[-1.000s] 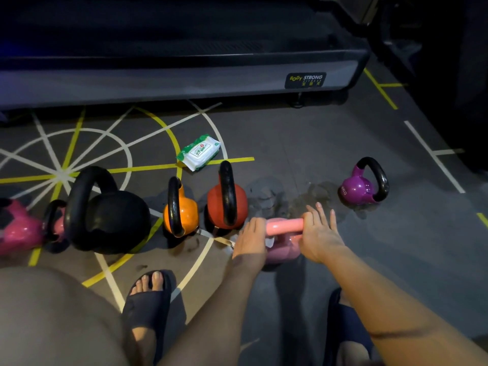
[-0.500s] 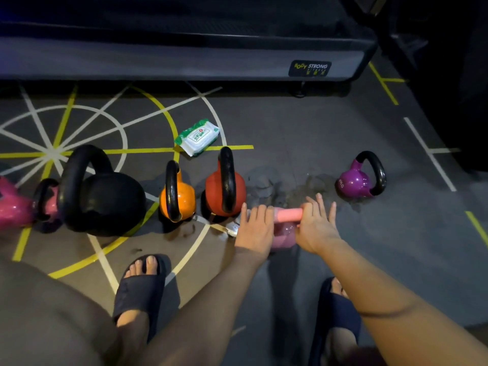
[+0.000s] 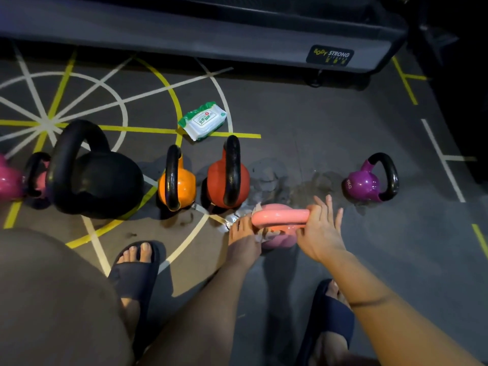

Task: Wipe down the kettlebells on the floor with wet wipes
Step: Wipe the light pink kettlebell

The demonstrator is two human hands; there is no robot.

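left grip [image 3: 244,239] wraps wipe [image 3: 266,235] round pink kettlebell [image 3: 280,214] | right grip [image 3: 320,231] clasps its handle | open floor [image 3: 396,233] rightward

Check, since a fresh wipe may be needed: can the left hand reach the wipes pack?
Probably yes: the wipes pack lies on open floor beyond the orange kettlebell and red kettlebell; the left hand, now holding a wipe, could pass over them.
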